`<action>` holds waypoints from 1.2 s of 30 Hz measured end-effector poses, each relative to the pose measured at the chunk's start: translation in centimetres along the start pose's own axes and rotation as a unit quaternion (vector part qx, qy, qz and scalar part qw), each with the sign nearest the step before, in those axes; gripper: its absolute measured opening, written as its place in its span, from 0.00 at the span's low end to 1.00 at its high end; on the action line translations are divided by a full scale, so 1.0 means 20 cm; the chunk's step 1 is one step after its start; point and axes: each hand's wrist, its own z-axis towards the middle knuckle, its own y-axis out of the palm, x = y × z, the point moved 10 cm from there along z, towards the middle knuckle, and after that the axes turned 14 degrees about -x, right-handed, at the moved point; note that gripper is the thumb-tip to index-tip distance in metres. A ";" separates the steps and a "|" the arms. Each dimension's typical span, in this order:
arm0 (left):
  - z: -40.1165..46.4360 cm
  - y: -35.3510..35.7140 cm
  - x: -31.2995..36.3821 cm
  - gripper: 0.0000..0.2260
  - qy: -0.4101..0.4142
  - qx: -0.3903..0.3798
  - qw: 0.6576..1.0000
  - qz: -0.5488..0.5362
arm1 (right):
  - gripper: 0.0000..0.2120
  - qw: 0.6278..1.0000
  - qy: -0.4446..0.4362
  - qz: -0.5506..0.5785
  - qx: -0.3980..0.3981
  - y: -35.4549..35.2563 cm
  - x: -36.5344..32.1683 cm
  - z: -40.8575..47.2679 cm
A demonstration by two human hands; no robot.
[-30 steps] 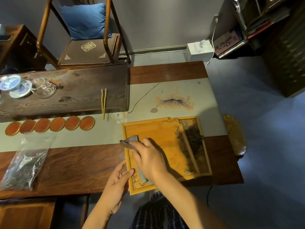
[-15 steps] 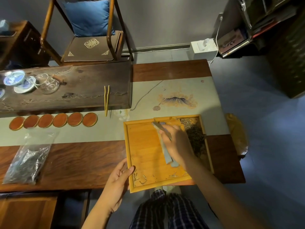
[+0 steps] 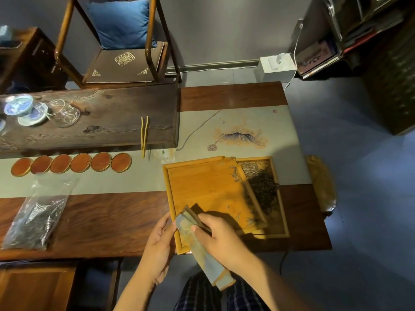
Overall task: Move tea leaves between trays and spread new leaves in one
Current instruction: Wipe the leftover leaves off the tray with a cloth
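Right hand [image 3: 221, 236] pulled back to tray [image 3: 202, 187] near edge, gripping scraper [image 3: 197, 243]; left hand [image 3: 158, 245] open, steadying rim. Leaves [image 3: 262, 187] piled right; bag [image 3: 36, 216] left on worktop [image 3: 101, 218].

Upper tray [image 3: 208, 187] hides lower tray's [image 3: 279, 212] left part; bag [image 3: 36, 216] contents blurry

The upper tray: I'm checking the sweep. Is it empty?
Nearly empty: the upper tray shows bare wood, with stray leaves along its right edge.
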 end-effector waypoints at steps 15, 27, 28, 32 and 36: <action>0.00 0.05 0.08 0.18 0.016 -0.007 1.000 -0.001 | 0.16 0.954 0.032 -0.256 0.150 -0.26 0.03 0.01; 0.03 0.08 0.08 0.15 0.012 -0.007 1.000 -0.012 | 0.11 0.990 0.021 -0.117 0.080 -0.05 -0.05 0.06; 0.04 0.07 0.08 0.15 0.013 -0.008 1.000 -0.013 | 0.11 0.988 0.024 -0.126 0.082 -0.06 -0.05 0.07; 0.04 0.04 0.08 0.16 0.015 -0.009 1.000 -0.023 | 0.10 0.984 0.000 -0.162 0.071 -0.05 -0.10 0.12; 0.04 0.04 0.05 0.18 0.008 -0.013 0.999 -0.036 | 0.09 0.976 0.003 -0.202 0.083 -0.07 -0.11 0.16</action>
